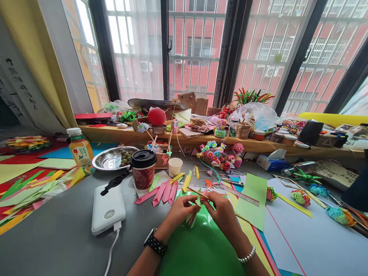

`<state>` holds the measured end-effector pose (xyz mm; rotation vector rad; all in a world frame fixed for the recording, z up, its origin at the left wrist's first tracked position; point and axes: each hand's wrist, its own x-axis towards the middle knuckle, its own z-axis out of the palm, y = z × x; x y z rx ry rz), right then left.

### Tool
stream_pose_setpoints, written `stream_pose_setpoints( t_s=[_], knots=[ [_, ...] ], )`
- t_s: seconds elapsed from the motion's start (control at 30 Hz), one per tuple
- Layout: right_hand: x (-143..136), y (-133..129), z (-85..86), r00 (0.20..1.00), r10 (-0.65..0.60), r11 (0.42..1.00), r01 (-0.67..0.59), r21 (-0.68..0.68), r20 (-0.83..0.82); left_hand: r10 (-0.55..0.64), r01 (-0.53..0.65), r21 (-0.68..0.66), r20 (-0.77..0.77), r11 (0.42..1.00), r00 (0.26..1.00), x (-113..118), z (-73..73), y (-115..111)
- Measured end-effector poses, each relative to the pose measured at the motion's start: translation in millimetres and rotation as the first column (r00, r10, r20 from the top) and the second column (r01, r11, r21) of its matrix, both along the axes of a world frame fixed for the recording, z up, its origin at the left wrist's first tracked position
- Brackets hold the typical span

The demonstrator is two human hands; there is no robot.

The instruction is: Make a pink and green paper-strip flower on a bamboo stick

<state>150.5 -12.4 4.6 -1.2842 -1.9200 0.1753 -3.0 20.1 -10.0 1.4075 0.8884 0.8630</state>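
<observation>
Over a glossy green sheet point(189, 249), both my hands come together around a small piece of folded light green and pink paper point(192, 219). My left hand point(182, 210) pinches the paper from the left, its wrist wearing a dotted watch strap. A thin wooden stick point(195, 191) slants past the paper and through the closed fingers of my right hand point(222, 211). Its far end shows beyond that hand at the lower right. Part of the paper is hidden by my fingers. Folded pink paper strips point(166, 191) lie left of my hands, with folded yellow strips point(187, 181) behind.
A white power bank point(108, 209) with a cable, a lidded paper cup point(143, 172) and a small cup point(175, 167) stand left. A pink ruler point(241, 195) and green paper point(253, 201) lie right. Behind are paper flowers point(212, 153), a metal dish point(107, 159) and a juice bottle point(79, 147).
</observation>
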Motion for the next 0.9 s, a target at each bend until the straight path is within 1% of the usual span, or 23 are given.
stream_pose_setpoints(
  t_s=[0.1, 0.2, 0.3, 0.47, 0.63, 0.73, 0.8, 0.87, 0.9],
  knots=[
    [0.1, -0.2, 2.1, 1.0, 0.007, 0.999, -0.008, -0.035, -0.021, 0.007, -0.006, 0.033, -0.04, 0.999, 0.999, -0.3, 0.3, -0.7],
    [2.8, 1.3, 5.3, 0.999, 0.045, 0.994, -0.047, -0.098, -0.02, 0.022, -0.016, 0.077, -0.084, 0.997, 0.996, -0.1, 1.9, -2.0],
    [4.6, 2.6, 6.5, 0.997, 0.073, 0.989, -0.075, -0.125, -0.018, 0.042, -0.029, 0.106, -0.122, 0.994, 0.992, 0.0, 4.0, -3.2],
    [1.7, 1.4, 3.9, 0.999, 0.029, 0.996, -0.031, -0.079, -0.024, 0.031, -0.023, 0.088, -0.093, 0.996, 0.995, 0.8, 4.7, -3.1],
    [-2.3, -0.1, 0.6, 1.0, 0.003, 1.0, -0.003, -0.031, 0.004, 0.084, -0.08, 0.046, -0.084, 0.996, 0.993, 3.8, 4.9, -4.0],
    [-0.1, -0.7, 3.1, 0.999, 0.01, 0.999, -0.011, -0.041, -0.03, 0.096, -0.093, 0.044, -0.064, 0.995, 0.993, 2.2, 8.2, -5.4],
    [3.9, -1.8, 7.2, 0.998, 0.028, 0.996, -0.033, -0.079, -0.063, 0.031, -0.031, 0.018, -0.019, 0.999, 0.999, -1.7, 12.6, -6.7],
    [8.4, -3.3, 11.6, 0.994, 0.063, 0.991, -0.073, -0.112, -0.088, -0.106, 0.11, -0.072, 0.064, 0.991, 0.992, -6.7, 17.4, -8.1],
    [10.2, -4.2, 13.4, 0.991, 0.086, 0.988, -0.098, -0.119, -0.101, -0.166, 0.181, -0.132, 0.12, 0.975, 0.979, -8.9, 19.2, -8.6]
  ],
)
